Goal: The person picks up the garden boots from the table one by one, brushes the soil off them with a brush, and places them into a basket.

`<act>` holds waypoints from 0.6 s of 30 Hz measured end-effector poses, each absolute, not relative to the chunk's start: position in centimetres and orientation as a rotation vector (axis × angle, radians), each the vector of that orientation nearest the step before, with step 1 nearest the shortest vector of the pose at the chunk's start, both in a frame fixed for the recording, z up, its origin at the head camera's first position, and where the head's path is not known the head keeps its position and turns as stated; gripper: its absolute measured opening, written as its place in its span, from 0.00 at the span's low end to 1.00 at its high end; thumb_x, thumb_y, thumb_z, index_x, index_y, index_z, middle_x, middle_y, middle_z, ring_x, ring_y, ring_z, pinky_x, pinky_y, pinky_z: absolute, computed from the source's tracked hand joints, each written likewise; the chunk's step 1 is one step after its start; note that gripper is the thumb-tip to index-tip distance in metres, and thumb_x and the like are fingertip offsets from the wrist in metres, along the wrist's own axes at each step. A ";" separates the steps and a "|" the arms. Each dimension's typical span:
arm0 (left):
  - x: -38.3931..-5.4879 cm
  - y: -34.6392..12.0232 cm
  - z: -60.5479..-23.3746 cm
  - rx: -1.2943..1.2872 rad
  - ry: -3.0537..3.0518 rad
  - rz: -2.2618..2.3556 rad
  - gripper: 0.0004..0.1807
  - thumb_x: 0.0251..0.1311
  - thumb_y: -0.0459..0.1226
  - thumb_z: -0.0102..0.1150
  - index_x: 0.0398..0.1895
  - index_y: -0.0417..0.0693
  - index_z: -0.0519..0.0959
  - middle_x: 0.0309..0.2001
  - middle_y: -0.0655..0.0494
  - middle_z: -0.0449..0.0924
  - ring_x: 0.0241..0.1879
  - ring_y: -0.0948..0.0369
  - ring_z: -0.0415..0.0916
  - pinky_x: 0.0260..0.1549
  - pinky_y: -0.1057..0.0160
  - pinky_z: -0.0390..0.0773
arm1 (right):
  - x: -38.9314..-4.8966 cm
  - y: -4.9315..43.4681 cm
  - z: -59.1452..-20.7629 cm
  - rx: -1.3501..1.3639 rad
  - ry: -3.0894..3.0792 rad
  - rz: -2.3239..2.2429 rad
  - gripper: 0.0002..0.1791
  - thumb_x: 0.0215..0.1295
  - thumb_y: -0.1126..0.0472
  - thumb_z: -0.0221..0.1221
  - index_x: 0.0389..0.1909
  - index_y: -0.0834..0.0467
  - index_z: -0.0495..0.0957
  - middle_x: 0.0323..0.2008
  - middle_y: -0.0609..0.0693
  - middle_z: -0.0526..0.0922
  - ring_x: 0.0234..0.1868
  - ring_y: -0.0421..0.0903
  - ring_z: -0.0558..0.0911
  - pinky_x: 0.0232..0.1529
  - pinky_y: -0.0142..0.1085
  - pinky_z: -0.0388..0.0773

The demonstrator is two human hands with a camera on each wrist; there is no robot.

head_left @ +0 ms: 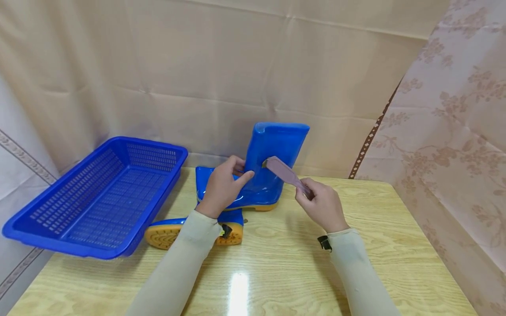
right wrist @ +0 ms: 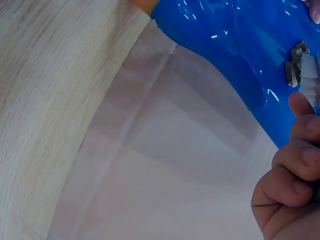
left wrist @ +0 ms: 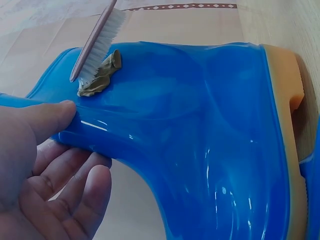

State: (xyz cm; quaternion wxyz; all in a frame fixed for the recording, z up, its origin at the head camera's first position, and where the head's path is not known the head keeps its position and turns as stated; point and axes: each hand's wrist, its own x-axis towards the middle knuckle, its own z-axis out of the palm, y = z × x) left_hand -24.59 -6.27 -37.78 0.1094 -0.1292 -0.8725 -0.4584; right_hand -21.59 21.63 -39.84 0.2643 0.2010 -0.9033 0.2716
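A blue rubber boot [head_left: 272,145] with a yellow sole stands upright on the table. My left hand [head_left: 223,182] grips its shaft, thumb on the near side and fingers round the edge. My right hand [head_left: 322,204] holds a brush [head_left: 282,171] with a mauve back by its handle. In the left wrist view the white bristles of the brush [left wrist: 102,47] touch an olive-grey, crumpled clump [left wrist: 102,77] on the shaft. The clump [right wrist: 296,65] also shows beside the bristles in the right wrist view. A second boot [head_left: 164,235] lies on its side, sole facing me, partly behind my left forearm.
A blue plastic basket [head_left: 136,237] with slotted walls stands at the left of the wood-grain table [head_left: 284,272]. A beige curtain [head_left: 213,79] hangs behind the table, and a flowered pink cloth [head_left: 450,145] hangs on the right.
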 end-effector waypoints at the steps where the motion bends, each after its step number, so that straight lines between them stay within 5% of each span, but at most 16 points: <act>1: -24.6 -6.3 -37.8 -0.372 -2.561 -1.351 0.18 0.71 0.49 0.64 0.54 0.51 0.77 0.49 0.56 0.83 0.49 0.57 0.81 0.51 0.50 0.83 | -21.6 21.7 -39.9 0.532 -2.453 0.739 0.08 0.67 0.62 0.61 0.42 0.57 0.86 0.15 0.40 0.68 0.14 0.38 0.63 0.16 0.33 0.57; 18: -24.6 -6.2 -37.8 -0.333 -2.536 -1.388 0.19 0.71 0.50 0.64 0.55 0.49 0.77 0.49 0.54 0.84 0.50 0.55 0.81 0.50 0.50 0.83 | -21.6 22.3 -39.9 0.418 -2.467 0.783 0.04 0.62 0.63 0.59 0.33 0.51 0.83 0.13 0.41 0.64 0.13 0.39 0.60 0.16 0.34 0.55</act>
